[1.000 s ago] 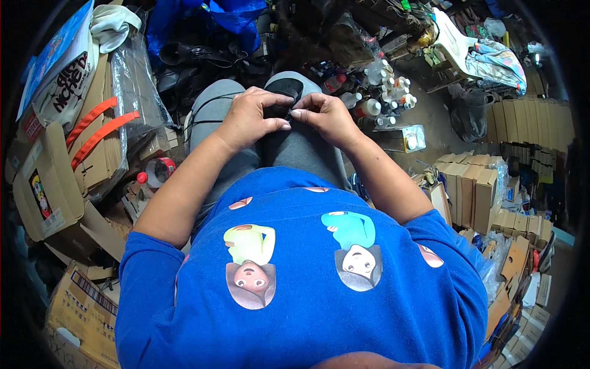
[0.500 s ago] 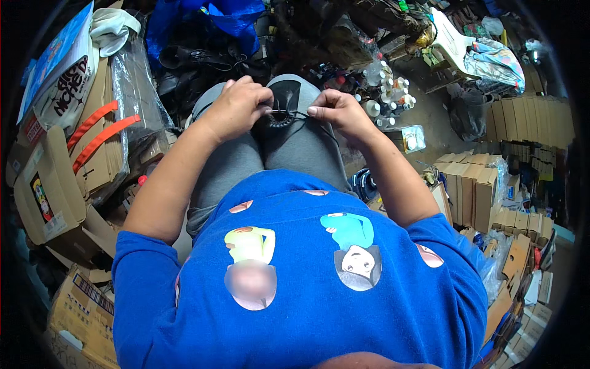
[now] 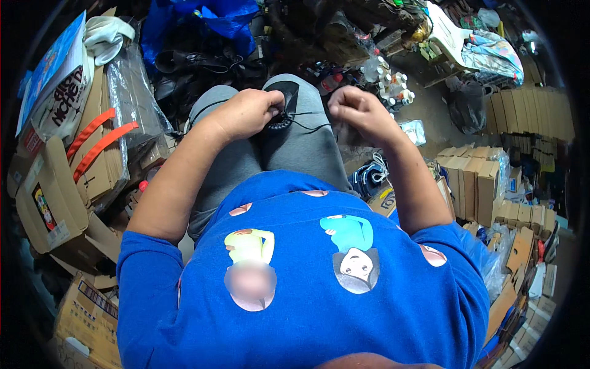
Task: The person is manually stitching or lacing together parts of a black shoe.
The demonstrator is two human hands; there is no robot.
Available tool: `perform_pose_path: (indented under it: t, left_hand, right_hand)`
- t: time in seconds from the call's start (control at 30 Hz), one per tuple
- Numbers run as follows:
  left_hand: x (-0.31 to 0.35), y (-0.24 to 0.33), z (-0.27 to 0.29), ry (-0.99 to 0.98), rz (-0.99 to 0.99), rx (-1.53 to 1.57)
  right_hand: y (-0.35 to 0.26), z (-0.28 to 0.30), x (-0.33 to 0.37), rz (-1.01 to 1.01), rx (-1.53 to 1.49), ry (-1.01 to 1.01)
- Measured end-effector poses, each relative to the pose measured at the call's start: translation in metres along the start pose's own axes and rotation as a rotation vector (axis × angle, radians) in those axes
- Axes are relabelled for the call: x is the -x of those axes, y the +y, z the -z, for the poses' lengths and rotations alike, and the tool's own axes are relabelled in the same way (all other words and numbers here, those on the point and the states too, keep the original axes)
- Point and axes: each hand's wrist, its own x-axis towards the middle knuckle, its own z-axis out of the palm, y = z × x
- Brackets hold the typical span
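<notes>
On my grey-trousered thigh lies a black piece (image 3: 284,119), smooth, with a ridged, coiled-looking edge; it resembles a shoe part, though its kind is partly hidden. My left hand (image 3: 251,113) is closed on its left side, fingers bent over it. Black cord (image 3: 305,114) comes out of the piece toward the right, with a second strand curving loosely over the thigh. To the right of my knee is my right hand (image 3: 362,115), fingers curled in a pinch at the end of the cord. Slight blur and the small size obscure its fingertips.
Dark shoes (image 3: 190,59) and a blue plastic bag (image 3: 215,24) lie beyond my knees. Several white bottles (image 3: 396,86) stand on the right, near a white chair (image 3: 447,34). Cardboard boxes (image 3: 470,178) are stacked at right; an open carton (image 3: 52,190) sits at left.
My right hand has moved right, away from the black piece, drawing the cord out. My left hand has shifted slightly right and down, over the piece's edge.
</notes>
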Motion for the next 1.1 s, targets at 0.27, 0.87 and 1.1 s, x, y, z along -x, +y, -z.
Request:
perform_pose_path:
  t: [0.27,0.87,1.1]
  left_hand:
    - [0.002,-0.001,0.000,0.012,-0.013,-0.115]
    - [0.130,-0.048,0.047,0.346,0.297,-0.213]
    - [0.078,0.020,0.065,0.463,-0.284,0.969]
  right_hand:
    - [-0.006,-0.007,-0.029,0.160,0.875,0.174]
    - [0.005,0.042,-0.003,-0.091,0.567,0.041]
    - [-0.040,-0.021,-0.041,0.292,-0.810,-0.010]
